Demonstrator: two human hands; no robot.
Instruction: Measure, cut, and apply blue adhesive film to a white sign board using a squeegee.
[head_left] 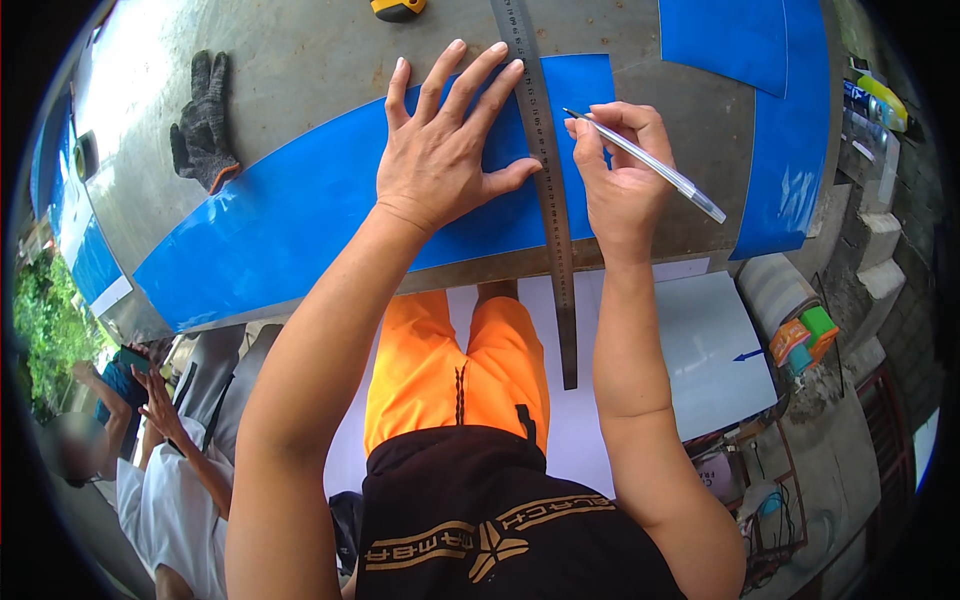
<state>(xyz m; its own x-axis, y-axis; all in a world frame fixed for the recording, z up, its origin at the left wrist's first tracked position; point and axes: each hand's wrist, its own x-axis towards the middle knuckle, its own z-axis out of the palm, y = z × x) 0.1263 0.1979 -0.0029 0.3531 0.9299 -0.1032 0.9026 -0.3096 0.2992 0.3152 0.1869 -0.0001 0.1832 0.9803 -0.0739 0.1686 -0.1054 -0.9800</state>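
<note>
A blue sheet (290, 225) with a curved far edge lies along the near side of a grey metal table. Across it runs a long steel ruler (551, 205), its lower end sticking out past the table's near edge. My left hand (430, 165) rests flat on the sheet with fingers spread, the thumb and fingertips at the ruler's left edge. Just right of the ruler, my right hand (632, 185) pinches a clear-barrelled ballpoint pen (680, 181). Its dark tip points left toward the ruler, over the sheet; whether it touches is unclear.
A dark grey work glove (206, 125) lies at the left of the table, and a yellow-and-black tool (398, 9) at the far edge. More blue pieces (785, 185) lie at the right. Beyond the table at lower left, a person in white (185, 510) sits.
</note>
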